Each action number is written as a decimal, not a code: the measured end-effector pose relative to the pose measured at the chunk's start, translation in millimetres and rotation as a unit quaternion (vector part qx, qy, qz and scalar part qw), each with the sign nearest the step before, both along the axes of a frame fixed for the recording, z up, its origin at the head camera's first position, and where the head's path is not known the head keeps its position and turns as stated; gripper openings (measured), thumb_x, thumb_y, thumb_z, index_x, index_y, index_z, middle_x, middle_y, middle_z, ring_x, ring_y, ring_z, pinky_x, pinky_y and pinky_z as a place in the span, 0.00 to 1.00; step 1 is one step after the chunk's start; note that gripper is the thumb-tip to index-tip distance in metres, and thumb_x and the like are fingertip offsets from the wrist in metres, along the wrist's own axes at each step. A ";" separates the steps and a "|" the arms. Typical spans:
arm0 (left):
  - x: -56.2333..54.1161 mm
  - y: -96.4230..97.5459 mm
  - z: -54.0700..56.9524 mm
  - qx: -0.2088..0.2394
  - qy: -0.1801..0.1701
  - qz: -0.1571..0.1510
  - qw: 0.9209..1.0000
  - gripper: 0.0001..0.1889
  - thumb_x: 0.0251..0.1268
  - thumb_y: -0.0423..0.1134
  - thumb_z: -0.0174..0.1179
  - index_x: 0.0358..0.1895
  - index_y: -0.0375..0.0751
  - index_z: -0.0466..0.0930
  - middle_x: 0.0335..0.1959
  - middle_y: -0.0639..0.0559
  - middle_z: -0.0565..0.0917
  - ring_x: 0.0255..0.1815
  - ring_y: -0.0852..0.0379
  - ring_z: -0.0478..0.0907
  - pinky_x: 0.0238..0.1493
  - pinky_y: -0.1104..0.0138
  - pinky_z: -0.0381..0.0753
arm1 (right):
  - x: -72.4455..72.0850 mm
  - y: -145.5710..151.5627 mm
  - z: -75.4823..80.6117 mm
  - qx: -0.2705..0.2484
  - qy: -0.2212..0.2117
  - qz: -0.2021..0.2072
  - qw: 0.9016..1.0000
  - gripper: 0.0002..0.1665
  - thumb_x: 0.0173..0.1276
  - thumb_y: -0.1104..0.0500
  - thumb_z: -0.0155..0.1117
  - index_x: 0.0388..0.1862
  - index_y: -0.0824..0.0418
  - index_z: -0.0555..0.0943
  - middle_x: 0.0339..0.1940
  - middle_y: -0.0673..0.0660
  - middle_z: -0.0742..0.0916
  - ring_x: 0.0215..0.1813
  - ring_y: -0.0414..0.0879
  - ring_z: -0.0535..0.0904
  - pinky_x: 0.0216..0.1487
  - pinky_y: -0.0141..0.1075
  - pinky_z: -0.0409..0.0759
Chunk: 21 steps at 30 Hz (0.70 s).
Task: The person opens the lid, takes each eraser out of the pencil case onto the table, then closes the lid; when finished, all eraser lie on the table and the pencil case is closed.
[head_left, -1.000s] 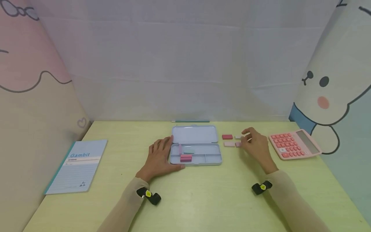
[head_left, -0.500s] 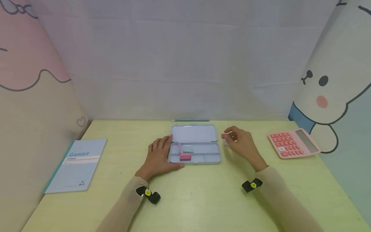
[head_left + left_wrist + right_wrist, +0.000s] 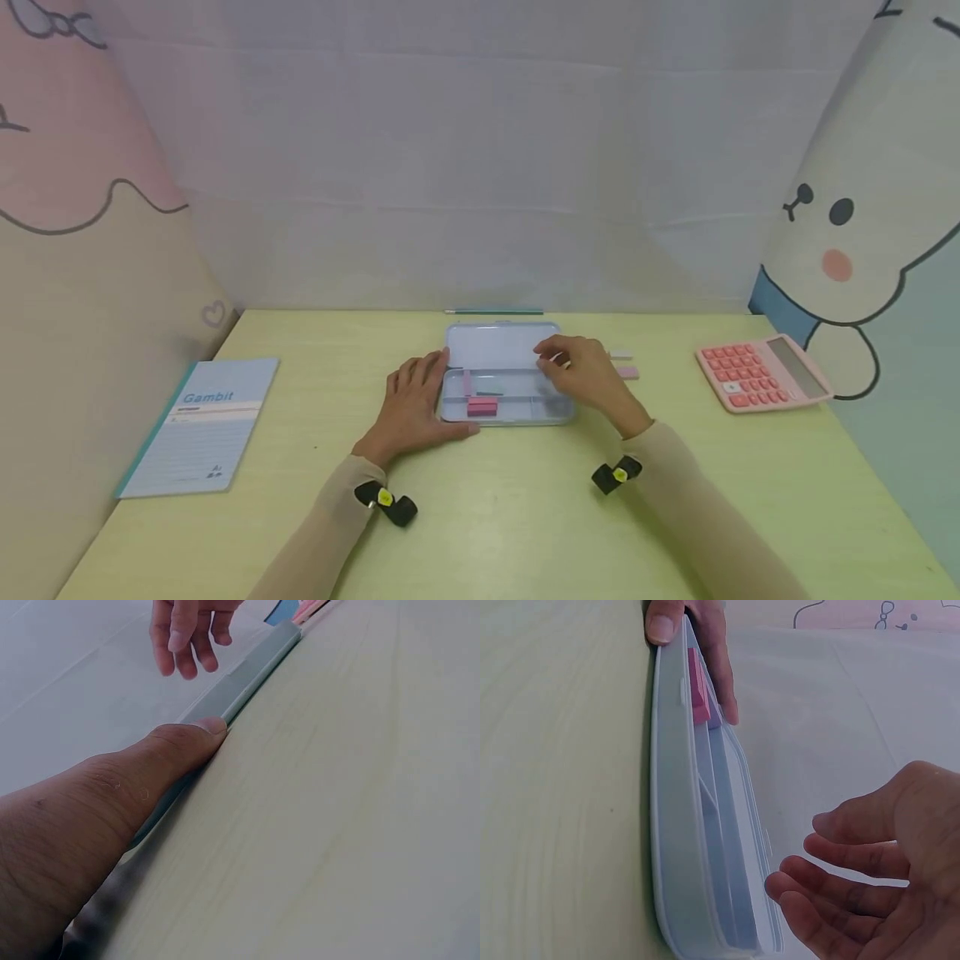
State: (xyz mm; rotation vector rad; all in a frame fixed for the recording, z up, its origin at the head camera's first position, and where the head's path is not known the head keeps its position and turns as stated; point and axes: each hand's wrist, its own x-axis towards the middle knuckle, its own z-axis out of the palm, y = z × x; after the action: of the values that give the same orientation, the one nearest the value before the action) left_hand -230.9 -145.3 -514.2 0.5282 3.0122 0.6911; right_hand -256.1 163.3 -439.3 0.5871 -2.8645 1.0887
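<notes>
An open pencil case (image 3: 551, 414), pale blue, lies mid-table with its lid (image 3: 495, 343) folded back. Inside are a pink block and a darker pink block, both eraser-like (image 3: 482, 407), a light pink upright piece (image 3: 467, 382) and a pale green piece (image 3: 490, 393). My left hand (image 3: 408, 408) grips the case's left end, thumb along the front edge and fingers at the left side. My right hand (image 3: 588, 371) hovers above the case's right part, fingers loosely bent; the right wrist view shows nothing between thumb and fingertips.
A white block (image 3: 621, 355) and a pink block (image 3: 627, 373) lie right of the right hand. Farther right is a pink calculator (image 3: 761, 375). A notebook (image 3: 202, 429) lies at the left, and a pencil (image 3: 495, 312) along the back edge.
My right hand has moved left from the loose blocks to above the pencil case, now covering the spot of the dark pink block. The left hand stays on the case.
</notes>
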 end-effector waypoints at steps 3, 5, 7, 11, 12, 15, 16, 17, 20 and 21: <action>-0.3 1.0 -0.4 0.000 -0.003 -0.002 1.000 0.70 0.50 0.80 0.68 0.90 0.50 0.43 0.88 0.45 0.57 0.87 0.34 0.50 0.83 0.35 0.50 | 1.1 -8.1 -0.9 0.008 -0.013 0.017 1.000 0.14 0.75 0.60 0.65 0.53 0.65 0.90 0.47 0.61 0.94 0.46 0.53 0.91 0.46 0.42 0.86; -0.4 1.2 -0.3 -0.001 -0.003 -0.002 1.000 0.70 0.50 0.80 0.67 0.90 0.50 0.43 0.88 0.45 0.56 0.87 0.34 0.50 0.83 0.36 0.50 | 1.6 -13.5 -1.8 0.017 -0.014 0.036 0.999 0.14 0.75 0.61 0.66 0.54 0.65 0.90 0.47 0.61 0.94 0.46 0.53 0.90 0.45 0.41 0.85; -1.0 0.9 -1.2 -0.007 0.001 -0.002 1.000 0.70 0.51 0.81 0.67 0.90 0.50 0.42 0.88 0.46 0.56 0.87 0.35 0.50 0.83 0.36 0.50 | 2.1 -18.7 -3.5 0.026 -0.018 0.054 0.998 0.14 0.75 0.62 0.66 0.53 0.66 0.90 0.47 0.61 0.94 0.45 0.52 0.89 0.44 0.39 0.84; -1.3 0.4 -1.9 -0.013 0.004 -0.002 1.000 0.70 0.51 0.82 0.66 0.90 0.50 0.43 0.88 0.46 0.57 0.87 0.35 0.50 0.82 0.36 0.51 | 2.9 -28.2 -10.2 0.045 -0.029 0.076 0.996 0.14 0.75 0.62 0.67 0.53 0.65 0.91 0.44 0.59 0.94 0.41 0.46 0.85 0.42 0.34 0.81; -1.1 0.5 -1.5 -0.013 0.004 -0.001 1.000 0.70 0.51 0.81 0.67 0.90 0.50 0.43 0.88 0.46 0.57 0.87 0.35 0.51 0.82 0.35 0.51 | 2.9 -30.2 -12.2 0.048 -0.032 0.080 0.995 0.14 0.76 0.62 0.67 0.53 0.65 0.91 0.43 0.59 0.94 0.40 0.44 0.84 0.41 0.33 0.80; 0.0 0.9 0.6 -0.009 0.001 0.001 1.000 0.70 0.50 0.81 0.68 0.90 0.49 0.43 0.88 0.45 0.57 0.87 0.35 0.50 0.83 0.36 0.51 | 3.1 -35.5 -17.5 0.043 -0.037 0.086 0.995 0.13 0.76 0.62 0.67 0.53 0.65 0.92 0.41 0.58 0.93 0.37 0.41 0.81 0.38 0.31 0.78; 0.3 1.1 1.2 -0.007 -0.001 0.001 1.000 0.70 0.50 0.80 0.68 0.90 0.49 0.43 0.88 0.45 0.57 0.87 0.34 0.50 0.83 0.36 0.50 | 2.6 -37.1 -19.7 0.043 -0.035 0.088 0.995 0.13 0.76 0.62 0.67 0.53 0.65 0.92 0.39 0.58 0.93 0.36 0.41 0.80 0.38 0.31 0.77; 0.5 1.2 1.5 -0.006 0.000 0.002 1.000 0.70 0.50 0.80 0.68 0.90 0.49 0.43 0.88 0.45 0.57 0.87 0.34 0.50 0.83 0.36 0.50 | 2.1 -38.5 -21.7 0.043 -0.034 0.089 0.995 0.13 0.76 0.62 0.66 0.53 0.65 0.92 0.38 0.57 0.93 0.35 0.40 0.78 0.37 0.30 0.76; 0.5 1.9 1.5 -0.006 0.001 0.001 1.000 0.70 0.50 0.80 0.68 0.90 0.49 0.43 0.88 0.45 0.57 0.87 0.34 0.50 0.83 0.36 0.51 | 1.8 -42.0 -26.2 0.048 -0.033 0.089 0.994 0.14 0.76 0.61 0.66 0.53 0.66 0.92 0.34 0.56 0.91 0.32 0.39 0.74 0.35 0.29 0.71; 0.5 2.2 1.2 -0.007 0.001 0.000 1.000 0.70 0.51 0.80 0.68 0.90 0.49 0.43 0.88 0.45 0.57 0.87 0.34 0.50 0.83 0.36 0.51 | 2.0 -42.8 -27.0 0.051 -0.034 0.088 0.994 0.14 0.76 0.61 0.66 0.53 0.66 0.92 0.33 0.56 0.90 0.31 0.39 0.72 0.34 0.29 0.69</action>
State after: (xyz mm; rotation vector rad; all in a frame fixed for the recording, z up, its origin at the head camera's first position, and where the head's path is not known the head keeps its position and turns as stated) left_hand -230.5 -143.1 -513.0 0.5297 3.0169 0.6707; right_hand -254.1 120.5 -466.3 0.8398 -2.9884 1.0046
